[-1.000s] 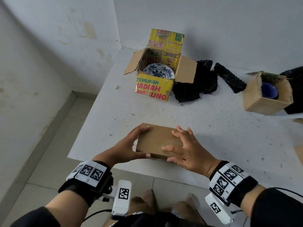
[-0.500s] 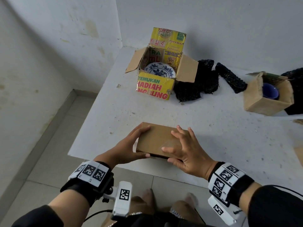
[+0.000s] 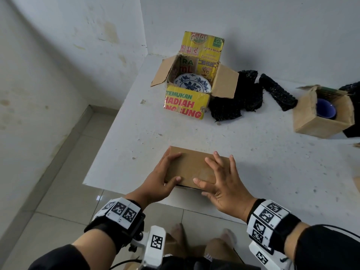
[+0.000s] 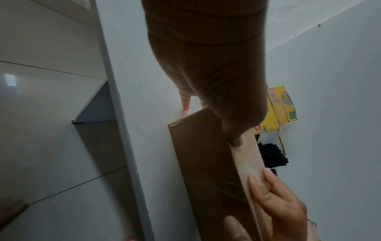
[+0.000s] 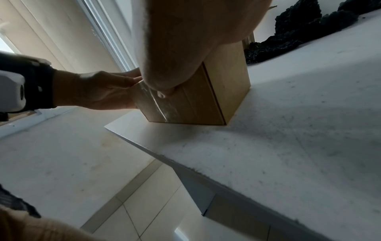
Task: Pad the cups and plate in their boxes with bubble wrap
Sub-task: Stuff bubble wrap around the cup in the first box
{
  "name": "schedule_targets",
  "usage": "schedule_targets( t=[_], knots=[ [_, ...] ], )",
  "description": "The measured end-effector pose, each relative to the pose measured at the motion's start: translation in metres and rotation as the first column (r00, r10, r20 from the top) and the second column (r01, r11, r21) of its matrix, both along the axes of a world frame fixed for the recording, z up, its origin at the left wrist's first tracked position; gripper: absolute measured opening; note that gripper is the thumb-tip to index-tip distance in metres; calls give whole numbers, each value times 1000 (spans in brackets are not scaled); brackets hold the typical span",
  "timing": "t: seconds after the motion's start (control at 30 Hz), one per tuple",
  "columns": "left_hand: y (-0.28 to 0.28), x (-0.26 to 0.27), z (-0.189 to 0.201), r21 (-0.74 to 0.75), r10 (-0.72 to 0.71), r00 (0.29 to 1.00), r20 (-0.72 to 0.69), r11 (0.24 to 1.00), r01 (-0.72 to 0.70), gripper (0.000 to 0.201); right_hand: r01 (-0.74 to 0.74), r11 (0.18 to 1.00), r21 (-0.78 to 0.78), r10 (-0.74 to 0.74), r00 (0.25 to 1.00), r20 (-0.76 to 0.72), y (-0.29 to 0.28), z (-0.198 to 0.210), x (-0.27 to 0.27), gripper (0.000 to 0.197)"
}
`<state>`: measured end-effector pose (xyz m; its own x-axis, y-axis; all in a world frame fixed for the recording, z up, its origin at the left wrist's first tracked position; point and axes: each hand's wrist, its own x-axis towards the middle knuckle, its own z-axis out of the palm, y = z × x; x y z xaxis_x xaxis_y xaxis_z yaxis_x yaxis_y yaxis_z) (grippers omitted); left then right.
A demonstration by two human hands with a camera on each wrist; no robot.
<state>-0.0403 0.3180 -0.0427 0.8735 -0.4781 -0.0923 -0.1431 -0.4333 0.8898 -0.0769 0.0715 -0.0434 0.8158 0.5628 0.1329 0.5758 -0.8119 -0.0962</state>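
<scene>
The head view alone shows the far end of the white speckled bench (image 3: 272, 152): an open yellow printed carton (image 3: 185, 106) holding a blue-and-white patterned plate (image 3: 191, 85), black bubble wrap (image 3: 243, 98) heaped just right of it, and further right a small open brown carton (image 3: 319, 121) containing a dark blue cup (image 3: 326, 111).

The right wrist view alone shows the near face of the closed plain brown cardboard box (image 5: 195, 101), with a strip of clear tape running down it and the box seated flat on the bench near its front edge. The left wrist view shows the same box (image 4: 216, 171) edge-on.

The left hand (image 3: 161, 180) grips the left end of the closed box (image 3: 192, 168): fingers (image 3: 172, 155) curled over the top, thumb on the near edge. The right hand (image 3: 224, 184) lies on the right half of the top with fingers (image 3: 216, 160) spread apart and straight, thumb at the near edge.

The closed box sits at the near left corner of the bench, well apart from both open cartons.
</scene>
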Motion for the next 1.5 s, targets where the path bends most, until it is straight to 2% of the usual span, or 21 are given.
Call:
schedule_targets(
  t=[0.17,0.27,0.4,0.5,0.63,0.77,0.93,1.07,1.1,1.17,1.33,1.5],
  knots=[
    [1,7,8,-19,-22,999,-25,1000,21,58,0,1000,-18,-3,991,-134,-5,11,2,46],
    [2,13,11,3,-14,997,-81,1000,15,61,29,997,67,-16,981,-196,-11,21,6,46],
    [-3,11,13,-24,25,993,-112,999,-28,67,164,959,232,-108,966,-236,-10,24,0,41],
    [-5,8,15,-33,46,987,-155,998,-52,67,302,899,316,-205,930,-306,-6,20,-6,44],
    [-3,8,15,-46,74,978,-197,995,-84,79,418,824,384,-265,882,-390,-4,18,-6,60],
    [1,3,11,-91,60,971,-230,992,-83,90,529,737,421,-243,788,-565,-3,17,-11,84],
    [-2,0,8,-77,72,981,-182,993,-87,89,597,654,465,-208,733,-648,2,17,-13,105],
    [-3,-3,3,-90,131,968,-213,984,-153,97,734,475,486,-180,621,-763,3,19,-13,122],
    [-3,-3,2,-99,137,967,-215,982,-161,97,754,450,478,-163,596,-786,2,19,-13,124],
    [-2,-4,-1,-95,137,973,-188,983,-157,96,760,472,447,-145,567,-811,1,21,-11,123],
    [-1,-8,-4,-37,171,980,-98,984,-175,92,710,615,344,-267,597,-757,3,26,-3,112],
    [-3,-6,1,-32,183,975,-129,982,-188,94,690,675,261,-329,598,-731,5,35,7,102]
  ],
)
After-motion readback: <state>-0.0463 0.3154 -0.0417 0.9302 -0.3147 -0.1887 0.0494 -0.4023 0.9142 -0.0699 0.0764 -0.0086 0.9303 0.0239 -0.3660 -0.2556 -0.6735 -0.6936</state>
